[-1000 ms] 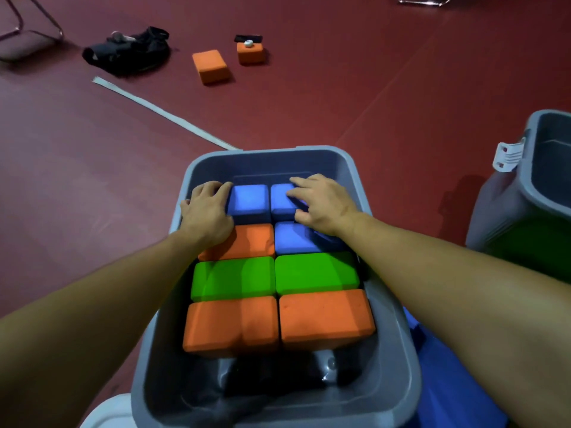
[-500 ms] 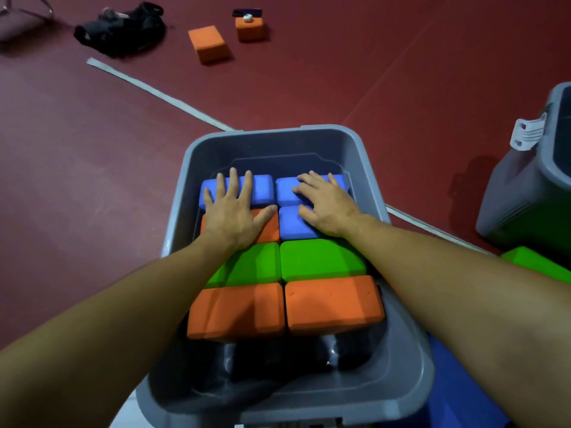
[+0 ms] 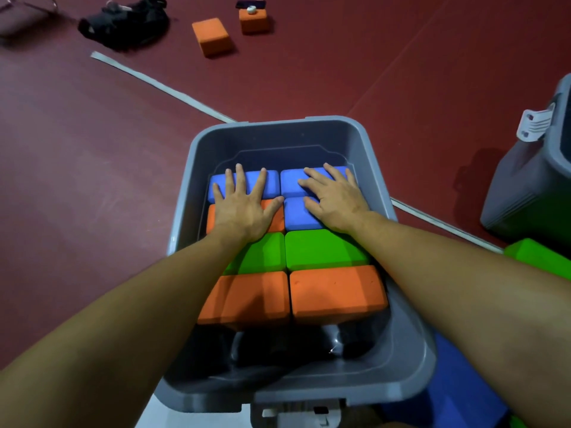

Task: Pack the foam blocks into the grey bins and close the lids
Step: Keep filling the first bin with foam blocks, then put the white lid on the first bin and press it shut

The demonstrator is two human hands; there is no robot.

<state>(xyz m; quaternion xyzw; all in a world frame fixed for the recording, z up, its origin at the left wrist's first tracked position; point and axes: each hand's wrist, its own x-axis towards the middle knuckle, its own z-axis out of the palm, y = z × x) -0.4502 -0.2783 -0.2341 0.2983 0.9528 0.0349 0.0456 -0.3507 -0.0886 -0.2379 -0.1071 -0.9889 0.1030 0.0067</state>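
A grey bin [image 3: 411, 350] stands open on the red floor in front of me, holding two columns of foam blocks. From the far end they run blue, then orange and blue, green [image 3: 324, 250], orange [image 3: 336, 293]. My left hand [image 3: 244, 205] lies flat with spread fingers, pressing on the far left blue block [image 3: 272, 183] and the orange block [image 3: 276, 219] behind it. My right hand [image 3: 333, 196] presses flat on the two right blue blocks [image 3: 290, 183]. A gap stays open at the bin's near end.
A second grey bin [image 3: 531, 186] with a white latch stands at the right, a green block [image 3: 540, 257] beside it. Two orange blocks [image 3: 211, 37] and a black bag [image 3: 126, 23] lie on the floor far ahead. Blue foam [image 3: 457, 381] shows at lower right.
My left hand went from curled over the blocks' left edge to flat with spread fingers on top. The view moved closer over the bin.
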